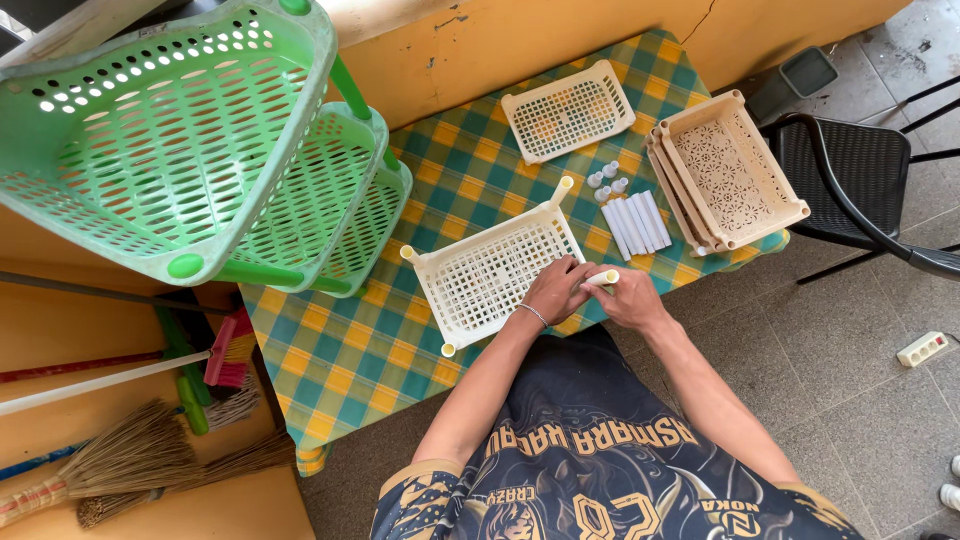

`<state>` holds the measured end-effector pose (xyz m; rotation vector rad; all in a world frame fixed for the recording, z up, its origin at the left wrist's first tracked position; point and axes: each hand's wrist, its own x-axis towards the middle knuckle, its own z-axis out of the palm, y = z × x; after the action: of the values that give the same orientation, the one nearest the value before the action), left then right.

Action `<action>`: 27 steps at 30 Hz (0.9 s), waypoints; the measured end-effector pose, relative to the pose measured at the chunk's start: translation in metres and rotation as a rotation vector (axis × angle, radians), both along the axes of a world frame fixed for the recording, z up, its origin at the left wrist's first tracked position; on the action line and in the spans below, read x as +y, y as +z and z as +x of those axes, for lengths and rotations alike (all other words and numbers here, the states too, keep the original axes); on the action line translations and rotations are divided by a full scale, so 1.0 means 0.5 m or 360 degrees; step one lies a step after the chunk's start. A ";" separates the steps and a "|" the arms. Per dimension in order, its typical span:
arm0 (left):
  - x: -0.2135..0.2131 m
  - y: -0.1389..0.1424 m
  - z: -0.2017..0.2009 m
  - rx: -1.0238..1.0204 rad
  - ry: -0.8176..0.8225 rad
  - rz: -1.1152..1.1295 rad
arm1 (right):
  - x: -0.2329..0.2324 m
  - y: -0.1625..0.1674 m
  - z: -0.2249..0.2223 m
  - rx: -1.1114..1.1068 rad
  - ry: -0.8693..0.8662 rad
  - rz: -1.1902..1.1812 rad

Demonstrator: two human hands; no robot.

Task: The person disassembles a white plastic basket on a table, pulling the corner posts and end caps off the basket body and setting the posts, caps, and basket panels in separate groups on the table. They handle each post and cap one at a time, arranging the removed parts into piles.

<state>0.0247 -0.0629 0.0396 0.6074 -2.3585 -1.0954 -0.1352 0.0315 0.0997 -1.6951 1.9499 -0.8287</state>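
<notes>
I see my left hand [556,289] curled, fingers resting on the near right corner of the cream perforated tray [495,270], which lies flat on the checked counter [350,350]. My right hand [630,296] is closed around a short cream tube [601,279], pinching it between thumb and fingers, its end pointing at the left hand. Both forearms angle in from below, wrists nearly meeting at the counter's front edge. Just beyond lie a row of like tubes [636,224], small caps [607,180] and stacked trays [728,170].
</notes>
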 end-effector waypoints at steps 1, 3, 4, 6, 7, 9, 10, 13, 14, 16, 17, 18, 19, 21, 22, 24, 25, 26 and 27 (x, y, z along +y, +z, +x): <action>-0.001 -0.001 0.001 0.0012 -0.0002 -0.0002 | -0.002 0.001 -0.004 0.0019 0.0037 0.0005; -0.002 -0.003 0.003 0.0035 -0.0007 -0.0010 | -0.008 0.001 -0.012 0.0106 0.0149 -0.0116; -0.004 -0.003 0.003 0.0049 -0.0004 -0.0012 | -0.013 0.000 -0.016 0.0151 0.0208 -0.0182; -0.002 -0.003 0.004 0.0071 -0.0002 0.0004 | -0.012 -0.004 -0.016 0.0123 0.0266 -0.0270; -0.002 -0.004 0.004 0.0076 0.0005 0.0007 | -0.014 -0.006 -0.017 0.0117 0.0291 -0.0320; -0.002 -0.005 0.004 0.0088 0.0025 0.0011 | -0.011 -0.012 -0.014 0.0107 0.0249 -0.0298; -0.002 -0.006 0.003 0.0095 0.0025 0.0019 | -0.008 -0.015 -0.010 0.0096 0.0238 -0.0281; -0.004 -0.012 0.003 0.0126 0.0022 0.0030 | -0.001 -0.025 0.007 0.0068 0.0165 -0.0432; -0.006 -0.014 0.002 0.0140 0.0024 0.0028 | -0.002 -0.028 0.013 0.0063 0.0112 -0.0436; -0.004 -0.021 0.001 0.0143 0.0035 0.0041 | 0.003 -0.031 0.025 0.0051 0.0000 -0.0431; -0.007 -0.025 0.000 0.0140 0.0038 0.0037 | 0.000 -0.032 0.028 0.0072 -0.0028 -0.0441; -0.006 -0.028 -0.001 0.0132 0.0044 0.0041 | 0.001 -0.031 0.030 0.0089 -0.0054 -0.0442; -0.007 -0.032 -0.002 0.0132 0.0043 0.0053 | -0.002 -0.030 0.030 0.0104 -0.0072 -0.0443; -0.009 -0.039 -0.004 0.0130 0.0032 0.0079 | -0.007 -0.022 0.020 0.0006 0.0066 -0.0368; -0.010 -0.041 -0.005 0.0118 0.0022 0.0099 | -0.010 -0.016 0.011 -0.0040 0.0131 -0.0329; -0.011 -0.044 -0.005 0.0092 -0.0007 0.0134 | -0.017 -0.003 -0.007 -0.0121 0.0173 -0.0187; -0.012 -0.045 -0.004 0.0077 -0.0004 0.0153 | -0.022 0.003 -0.013 -0.0163 0.0211 -0.0111; -0.013 -0.044 -0.004 0.0065 -0.0009 0.0170 | -0.026 0.010 -0.020 -0.0171 0.0258 -0.0045; -0.013 -0.043 -0.003 0.0048 -0.0027 0.0183 | -0.028 0.016 -0.025 -0.0184 0.0292 0.0015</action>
<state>0.0233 -0.0696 0.0179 0.6078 -2.2911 -1.2460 -0.1477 0.0175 0.1078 -1.7491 1.6916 -0.8281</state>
